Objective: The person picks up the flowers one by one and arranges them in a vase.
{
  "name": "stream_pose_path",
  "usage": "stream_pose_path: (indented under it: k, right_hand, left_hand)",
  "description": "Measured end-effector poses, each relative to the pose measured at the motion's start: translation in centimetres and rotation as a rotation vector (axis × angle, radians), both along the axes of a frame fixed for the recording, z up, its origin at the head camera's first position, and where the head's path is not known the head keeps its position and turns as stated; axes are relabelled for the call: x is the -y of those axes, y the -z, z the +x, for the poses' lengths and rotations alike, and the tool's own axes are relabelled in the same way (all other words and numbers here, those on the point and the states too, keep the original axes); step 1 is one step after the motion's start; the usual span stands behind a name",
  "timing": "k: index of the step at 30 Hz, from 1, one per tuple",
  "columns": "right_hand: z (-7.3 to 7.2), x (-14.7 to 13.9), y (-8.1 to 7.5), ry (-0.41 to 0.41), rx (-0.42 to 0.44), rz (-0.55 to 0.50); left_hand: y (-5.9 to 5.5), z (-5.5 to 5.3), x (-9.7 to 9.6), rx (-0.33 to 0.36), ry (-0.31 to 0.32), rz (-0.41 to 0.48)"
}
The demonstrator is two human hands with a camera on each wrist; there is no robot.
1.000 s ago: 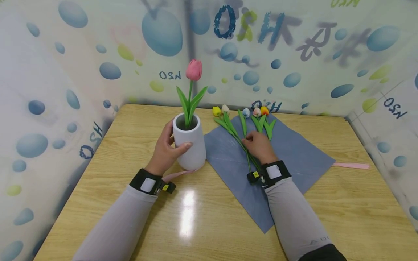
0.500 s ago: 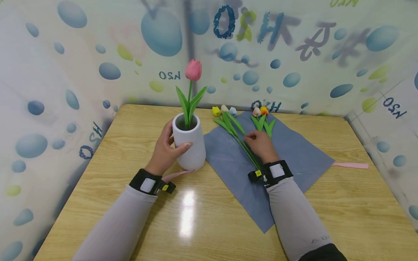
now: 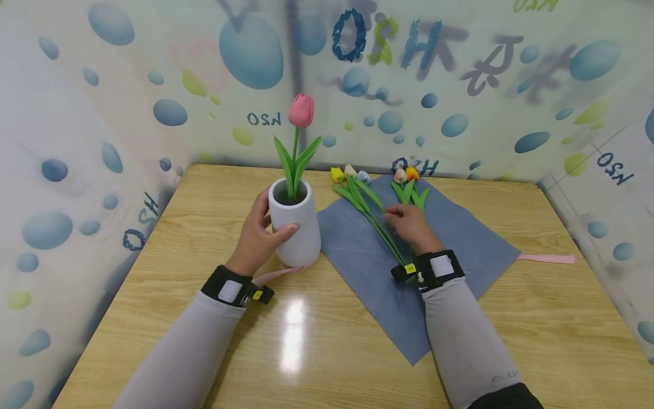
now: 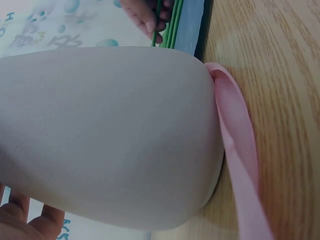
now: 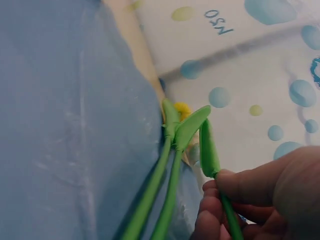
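Observation:
My left hand (image 3: 258, 236) grips the side of a white vase (image 3: 298, 241), which stands upright with a single pink tulip (image 3: 301, 111) in it. My right hand (image 3: 414, 227) pinches the green stem of a light blue tulip (image 3: 363, 177) between thumb and fingers; in the right wrist view the thumb (image 5: 245, 185) presses just under its leaf (image 5: 207, 147). Beside that stem lie a yellow tulip (image 3: 336, 174) and a whitish tulip (image 3: 349, 170). A pale pink tulip (image 3: 400, 176) and an orange tulip (image 3: 411, 173) lie farther right, their lower stems hidden.
Under the flowers a blue-grey wrapping sheet (image 3: 460, 250) is spread on the wooden table (image 3: 168, 272). One pink ribbon (image 4: 237, 130) runs by the vase's base, and another pink ribbon (image 3: 546, 258) sticks out at the sheet's right corner. Patterned curtains stand behind and at the sides.
The blue tulip has moved left with my right hand's turn, to lie beside the yellow and whitish ones. Since then the right wrist has shifted slightly right. My left hand and the vase stay put.

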State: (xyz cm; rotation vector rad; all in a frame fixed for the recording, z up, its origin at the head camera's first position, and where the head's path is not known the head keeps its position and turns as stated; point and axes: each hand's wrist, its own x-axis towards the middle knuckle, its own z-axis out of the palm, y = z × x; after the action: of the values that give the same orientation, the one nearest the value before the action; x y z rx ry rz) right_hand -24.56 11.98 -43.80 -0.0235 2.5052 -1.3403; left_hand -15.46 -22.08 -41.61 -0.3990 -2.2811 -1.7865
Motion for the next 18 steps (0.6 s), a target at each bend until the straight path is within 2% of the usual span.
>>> stream_pose_path:
  k: [5,9,12,18]
  right_hand:
    - [-0.2,-0.6,-0.6,0.003,0.006,-0.082]
    - [-0.3,-1.1,-1.5,0.032,0.013,-0.227]
    - [-0.2,-1.5,-2.4,0.062,0.036,-0.409]
    - [0.2,-1.8,-4.2,0.095,0.102,-0.901]
  left_hand:
    - [0.0,-0.1,0.0,-0.003,0.002,0.001]
    - [0.1,-0.1,0.0,-0.003,0.001,0.001]
    - [0.1,-0.1,0.0,-0.005,0.003,0.003]
    - [0.1,-0.1,-0.1,-0.01,0.004,0.004]
